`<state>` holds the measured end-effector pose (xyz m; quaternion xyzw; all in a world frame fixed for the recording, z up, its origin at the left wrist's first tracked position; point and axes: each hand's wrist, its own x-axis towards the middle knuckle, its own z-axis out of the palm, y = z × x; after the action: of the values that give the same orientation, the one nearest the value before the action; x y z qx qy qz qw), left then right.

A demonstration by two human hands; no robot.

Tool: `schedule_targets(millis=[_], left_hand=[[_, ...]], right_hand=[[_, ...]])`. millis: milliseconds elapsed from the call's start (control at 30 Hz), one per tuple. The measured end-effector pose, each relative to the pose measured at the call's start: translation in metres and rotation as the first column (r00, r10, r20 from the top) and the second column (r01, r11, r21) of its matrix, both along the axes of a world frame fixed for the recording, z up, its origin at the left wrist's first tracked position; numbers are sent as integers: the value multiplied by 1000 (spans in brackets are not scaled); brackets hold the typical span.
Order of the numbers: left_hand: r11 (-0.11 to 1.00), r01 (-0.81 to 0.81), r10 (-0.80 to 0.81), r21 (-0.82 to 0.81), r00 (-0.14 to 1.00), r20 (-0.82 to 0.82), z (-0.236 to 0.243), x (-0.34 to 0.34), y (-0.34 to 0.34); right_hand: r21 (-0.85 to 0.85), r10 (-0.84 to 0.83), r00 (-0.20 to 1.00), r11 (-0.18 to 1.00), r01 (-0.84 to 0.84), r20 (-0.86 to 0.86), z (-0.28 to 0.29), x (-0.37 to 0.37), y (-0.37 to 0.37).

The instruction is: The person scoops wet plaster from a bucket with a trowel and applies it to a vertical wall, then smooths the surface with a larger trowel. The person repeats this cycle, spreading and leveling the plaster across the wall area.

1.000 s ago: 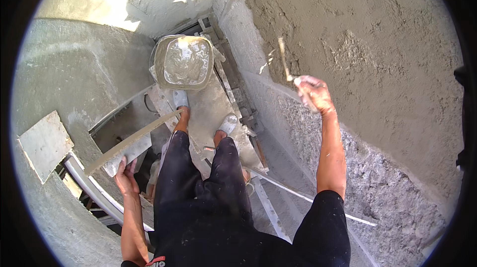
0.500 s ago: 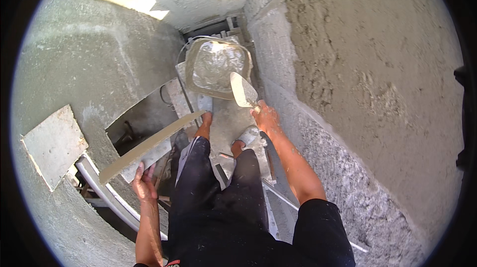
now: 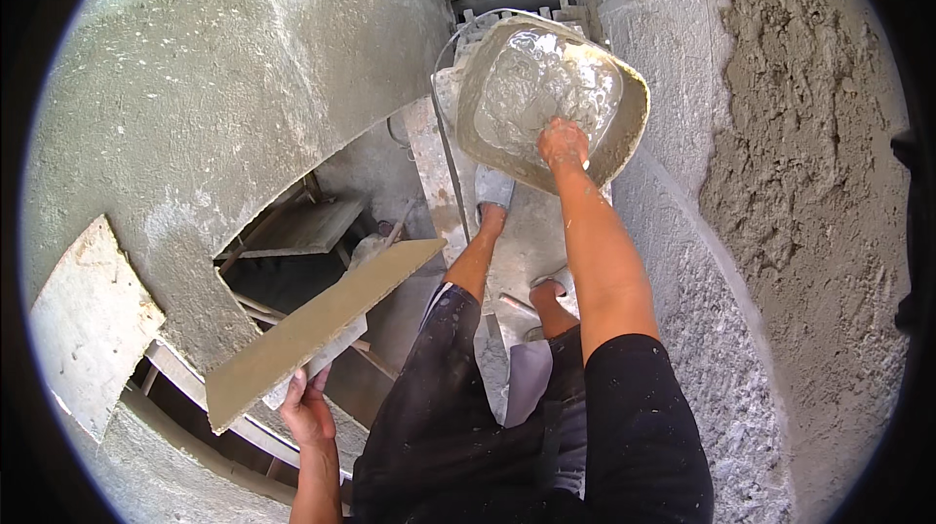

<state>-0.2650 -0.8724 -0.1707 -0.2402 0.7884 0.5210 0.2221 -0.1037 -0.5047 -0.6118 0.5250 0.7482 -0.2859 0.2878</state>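
My left hand (image 3: 308, 411) is closed at the underside of a long plastering board (image 3: 327, 334). The board's flat face is coated greyish tan, and a pale piece shows beneath it by my fingers. My right hand (image 3: 565, 142) reaches over a square-sided mortar bucket (image 3: 632, 124), fingers wrapped round the trowel's handle. Hand and wet mix hide the trowel's blade. Shiny wet mortar (image 3: 522, 85) covers the bottom of the bucket, which has a wire handle and leans slightly toward me.
Rough wet plaster (image 3: 809, 134) covers the right wall. A grey cement surface (image 3: 224, 66) curves along the left, with an opening (image 3: 292, 266) showing planks below. A pale flat panel (image 3: 93, 329) lies at far left. My feet stand on a narrow walkway (image 3: 522, 246).
My right hand has moved forward into the bucket, and the trowel blade, visible before, is now hidden. The view has shifted, with the bucket larger and further right. The left hand still holds the board.
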Motion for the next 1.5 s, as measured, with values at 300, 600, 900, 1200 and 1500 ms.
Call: schedule_targets(millis=[300, 600, 900, 1200, 1500], left_hand=[[986, 94, -104, 136, 992, 73, 20, 17, -12], [914, 231, -240, 333, 971, -15, 55, 60, -4], [892, 243, -237, 382, 969, -64, 95, 119, 12], [884, 200, -193, 422, 979, -59, 118, 141, 15], [864, 147, -112, 481, 989, -101, 163, 171, -8]], right_hand=[[-26, -367, 700, 894, 447, -612, 193, 109, -51], [254, -151, 874, 922, 293, -462, 480, 262, -65], [-725, -919, 336, 373, 579, -205, 590, 443, -44], [180, -543, 530, 567, 804, -651, 738, 519, -19], [415, -303, 952, 862, 292, -39, 513, 505, 90]])
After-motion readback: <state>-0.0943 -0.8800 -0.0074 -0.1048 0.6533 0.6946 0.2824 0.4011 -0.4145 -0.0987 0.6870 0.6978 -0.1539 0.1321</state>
